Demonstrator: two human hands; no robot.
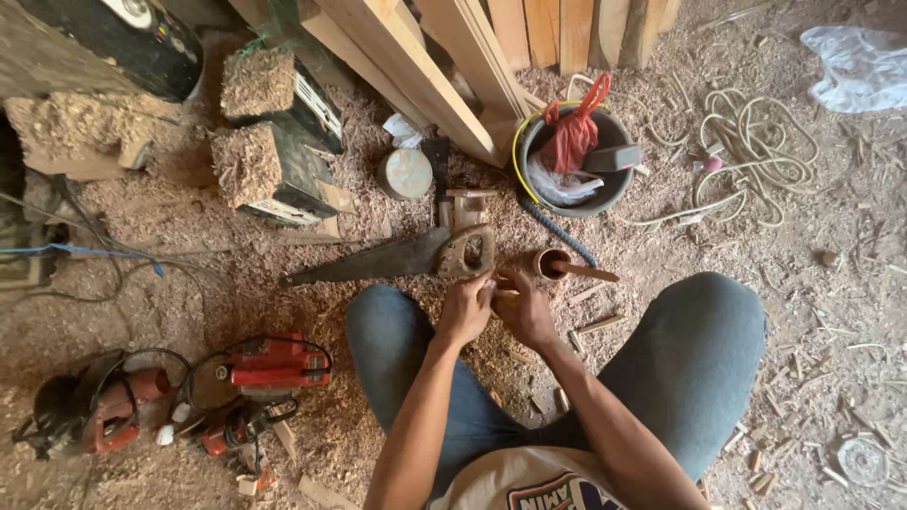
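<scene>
Both my left hand (465, 310) and right hand (525, 312) clench a small wooden piece (504, 291) between them, long axis crosswise, handsaw (397, 257) just beyond left.

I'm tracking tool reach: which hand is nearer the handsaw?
Left. The left hand sits just below the handsaw handle; the right hand is farther right, by the cup.

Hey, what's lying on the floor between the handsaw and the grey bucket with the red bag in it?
In the head view, small wooden offcuts and sawdust lie between the handsaw and the grey bucket.
</scene>
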